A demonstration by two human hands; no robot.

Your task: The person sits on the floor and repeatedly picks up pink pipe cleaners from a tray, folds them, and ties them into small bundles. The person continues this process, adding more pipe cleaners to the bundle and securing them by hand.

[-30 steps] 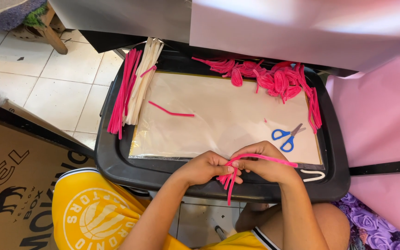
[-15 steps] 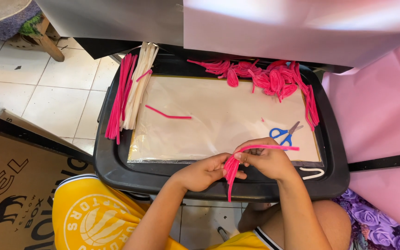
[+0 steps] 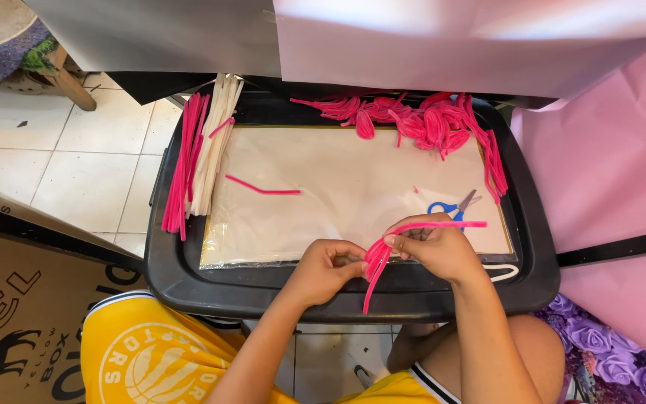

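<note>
— Where is the fuzzy pink pipe cleaner (image 3: 383, 251), and how is it held?

— Over the near rim of the black plastic tray (image 3: 166, 262), between both hands. The left hand (image 3: 328, 268) pinches the folded loops at their left side, grip closed on them; the right hand (image 3: 434, 247) pinches the same bundle from the right, fingers closed.

— Which way does it run?

— The loops hang slanting toward the near edge, while one free end sticks out level to the right, past the right hand.

— What lies around?

— Blue-handled scissors (image 3: 450, 207) just beyond the right hand, a single pink stem (image 3: 262, 187) on the clear sheet farther left, a heap of finished pink loops (image 3: 420, 120) at the far edge, and straight pink and white stems (image 3: 197, 153) along the left rim. Nothing sits between the hands.
</note>
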